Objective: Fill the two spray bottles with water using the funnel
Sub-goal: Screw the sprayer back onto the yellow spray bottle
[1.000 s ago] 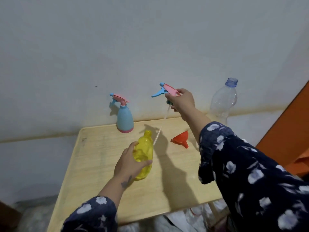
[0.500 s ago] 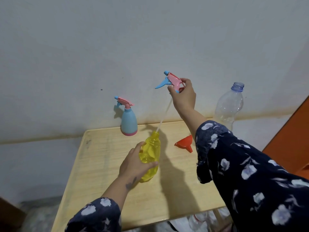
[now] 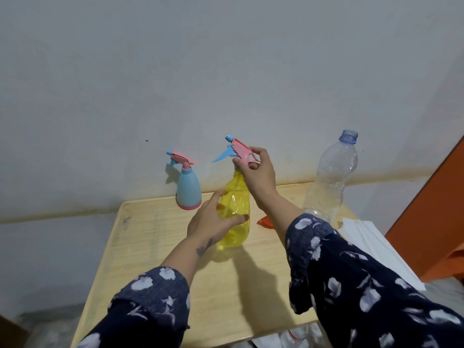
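Observation:
A yellow see-through spray bottle point(image 3: 236, 212) stands near the middle of the wooden table point(image 3: 150, 247). My left hand point(image 3: 213, 219) grips its body. My right hand point(image 3: 256, 172) holds the pink and blue spray head point(image 3: 236, 150) right on top of the yellow bottle's neck. A blue spray bottle point(image 3: 188, 189) with its own pink head stands at the table's back edge by the wall. The orange funnel point(image 3: 265, 221) lies behind my right forearm, mostly hidden. A clear plastic water bottle point(image 3: 331, 177), uncapped, stands at the back right.
A grey wall runs close behind the table. White folded paper point(image 3: 364, 234) lies at the table's right edge. An orange panel point(image 3: 431, 209) rises on the right. Plastic bottles and wrapping lie on the floor below the table's front edge.
My right hand has lowered the spray head from high above the table down onto the yellow bottle's neck, with its tube now inside. My left hand kept its grip on the bottle.

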Motion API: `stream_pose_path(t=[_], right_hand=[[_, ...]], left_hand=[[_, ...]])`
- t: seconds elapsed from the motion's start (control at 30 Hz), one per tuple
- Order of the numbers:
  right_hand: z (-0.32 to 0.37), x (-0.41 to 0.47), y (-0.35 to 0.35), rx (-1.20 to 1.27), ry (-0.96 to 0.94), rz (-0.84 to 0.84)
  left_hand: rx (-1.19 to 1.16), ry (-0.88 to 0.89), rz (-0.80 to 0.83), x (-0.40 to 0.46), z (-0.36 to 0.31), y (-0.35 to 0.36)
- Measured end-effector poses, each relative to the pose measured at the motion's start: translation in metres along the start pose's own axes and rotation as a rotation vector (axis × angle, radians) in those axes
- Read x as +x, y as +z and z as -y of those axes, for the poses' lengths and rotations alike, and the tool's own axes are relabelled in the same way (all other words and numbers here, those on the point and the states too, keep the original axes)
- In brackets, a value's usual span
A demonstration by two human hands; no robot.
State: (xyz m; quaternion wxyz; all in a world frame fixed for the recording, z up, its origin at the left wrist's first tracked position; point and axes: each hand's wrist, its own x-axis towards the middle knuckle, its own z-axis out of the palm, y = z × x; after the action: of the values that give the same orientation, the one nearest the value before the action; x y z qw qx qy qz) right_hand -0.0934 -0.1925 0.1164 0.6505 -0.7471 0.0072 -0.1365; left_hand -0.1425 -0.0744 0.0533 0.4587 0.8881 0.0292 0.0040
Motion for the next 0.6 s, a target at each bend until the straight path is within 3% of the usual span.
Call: stream_pose_path(t=[0.17, 0.33, 0.6], right_hand=[[0.008, 0.006, -0.018, 0.019, 0.070, 0.288], [0.020, 0.011, -0.032, 0.053, 0.141, 0.493], [0.019, 0.003, -0.028, -0.041, 0.107, 0.520]], left_hand=[[-0.277, -0.016, 0.108, 0.000, 0.001, -0.005], [-0.392, -0.035, 0.261, -0.005, 0.007, -0.011], [-0.420, 0.006, 0.266, -0.013, 0.008, -0.014]])
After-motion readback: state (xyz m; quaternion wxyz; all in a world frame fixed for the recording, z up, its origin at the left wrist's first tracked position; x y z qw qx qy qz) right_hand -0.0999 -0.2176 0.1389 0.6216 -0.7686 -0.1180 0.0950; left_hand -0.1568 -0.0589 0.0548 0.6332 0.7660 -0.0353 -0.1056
